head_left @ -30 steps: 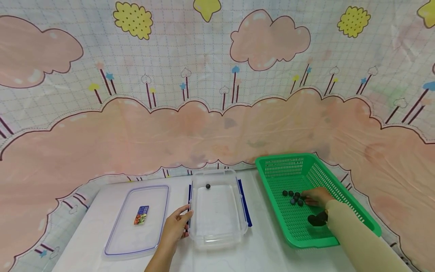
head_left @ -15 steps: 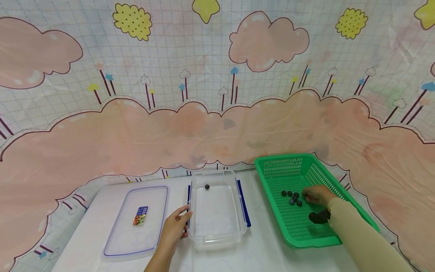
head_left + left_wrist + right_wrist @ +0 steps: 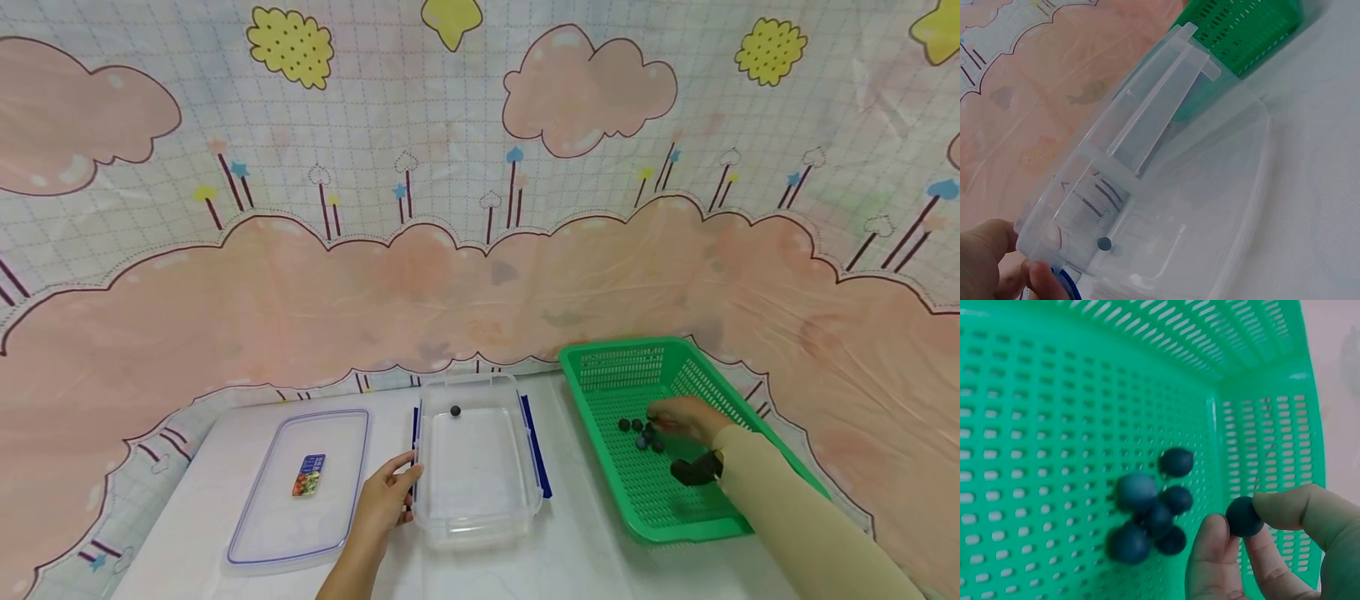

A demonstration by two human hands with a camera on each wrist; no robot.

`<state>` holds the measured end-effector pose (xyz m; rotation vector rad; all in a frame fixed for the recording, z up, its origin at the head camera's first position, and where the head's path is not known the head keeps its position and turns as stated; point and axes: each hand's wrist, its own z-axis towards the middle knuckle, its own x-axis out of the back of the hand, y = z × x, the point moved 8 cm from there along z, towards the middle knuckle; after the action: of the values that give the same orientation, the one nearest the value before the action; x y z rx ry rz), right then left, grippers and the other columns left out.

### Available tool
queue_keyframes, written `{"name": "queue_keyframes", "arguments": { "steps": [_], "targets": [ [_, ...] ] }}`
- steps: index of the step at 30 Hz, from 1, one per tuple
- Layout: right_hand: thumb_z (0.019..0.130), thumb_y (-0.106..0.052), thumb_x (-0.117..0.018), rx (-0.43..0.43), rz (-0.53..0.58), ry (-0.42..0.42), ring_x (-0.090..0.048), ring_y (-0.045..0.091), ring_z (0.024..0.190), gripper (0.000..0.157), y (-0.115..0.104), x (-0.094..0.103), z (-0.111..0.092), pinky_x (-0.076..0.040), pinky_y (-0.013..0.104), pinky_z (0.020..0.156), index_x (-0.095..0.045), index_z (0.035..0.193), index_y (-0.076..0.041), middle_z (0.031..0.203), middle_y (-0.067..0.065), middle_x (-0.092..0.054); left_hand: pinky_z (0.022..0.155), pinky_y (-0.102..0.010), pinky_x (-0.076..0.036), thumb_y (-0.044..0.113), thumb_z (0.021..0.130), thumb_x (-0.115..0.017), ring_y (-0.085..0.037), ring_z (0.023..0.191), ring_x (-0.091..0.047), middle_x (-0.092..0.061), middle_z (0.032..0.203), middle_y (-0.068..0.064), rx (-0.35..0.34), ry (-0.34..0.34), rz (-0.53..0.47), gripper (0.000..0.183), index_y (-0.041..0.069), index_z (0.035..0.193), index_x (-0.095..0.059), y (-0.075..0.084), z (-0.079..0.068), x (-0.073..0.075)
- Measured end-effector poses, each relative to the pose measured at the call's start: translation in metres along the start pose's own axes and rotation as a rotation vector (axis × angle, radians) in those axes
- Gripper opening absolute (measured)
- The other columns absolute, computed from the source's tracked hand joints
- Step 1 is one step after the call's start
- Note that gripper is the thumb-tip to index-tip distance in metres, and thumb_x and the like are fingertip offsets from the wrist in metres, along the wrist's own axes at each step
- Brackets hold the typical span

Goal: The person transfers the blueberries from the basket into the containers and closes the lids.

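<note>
My right hand point(image 3: 684, 419) is over the green plastic basket point(image 3: 595, 437), thumb and fingers pinching a blueberry point(image 3: 1244, 517), best seen in the right wrist view. Below it, several loose blueberries point(image 3: 1155, 519) lie clustered on the basket's perforated floor. My left hand point(image 3: 384, 498) grips the left side of a clear plastic box point(image 3: 480, 525); in the left wrist view its thumb and fingers close on the box's rim. One dark blueberry point(image 3: 455, 411) sits inside that box, toward its far left corner.
Left of the box, a clear lid point(image 3: 270, 533) with a blue-edged seal lies flat, a colourful label point(image 3: 309, 476) on it. Blue clip flaps point(image 3: 536, 446) stick out along the box's sides. A patterned cloth point(image 3: 360, 308) hangs behind the white table point(image 3: 187, 500).
My right hand has shifted slightly left and lifted a little within the basket, toward the cluster. My left hand and the box keep their places; the whole head view drifts slightly.
</note>
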<state>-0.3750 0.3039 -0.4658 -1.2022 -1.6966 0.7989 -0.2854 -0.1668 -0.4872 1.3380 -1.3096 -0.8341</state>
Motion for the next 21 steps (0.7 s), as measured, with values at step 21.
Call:
{"name": "queue_keyframes", "arguments": {
  "steps": [21],
  "targets": [
    [0.099, -0.005, -0.051, 0.153, 0.04, -0.252, -0.061, 0.013, 0.101, 0.047, -0.026, -0.054, -0.015, -0.051, 0.037, 0.1, -0.036, 0.136, 0.021, 0.122, 0.021, -0.052, 0.051, -0.022, -0.048, 0.024, 0.096, -0.062, -0.011, 0.064, -0.046, -0.051, 0.079, -0.001, 0.007, 0.002, 0.003, 0.046, 0.006, 0.138, -0.055, -0.004, 0.0, -0.001]
  ]
}}
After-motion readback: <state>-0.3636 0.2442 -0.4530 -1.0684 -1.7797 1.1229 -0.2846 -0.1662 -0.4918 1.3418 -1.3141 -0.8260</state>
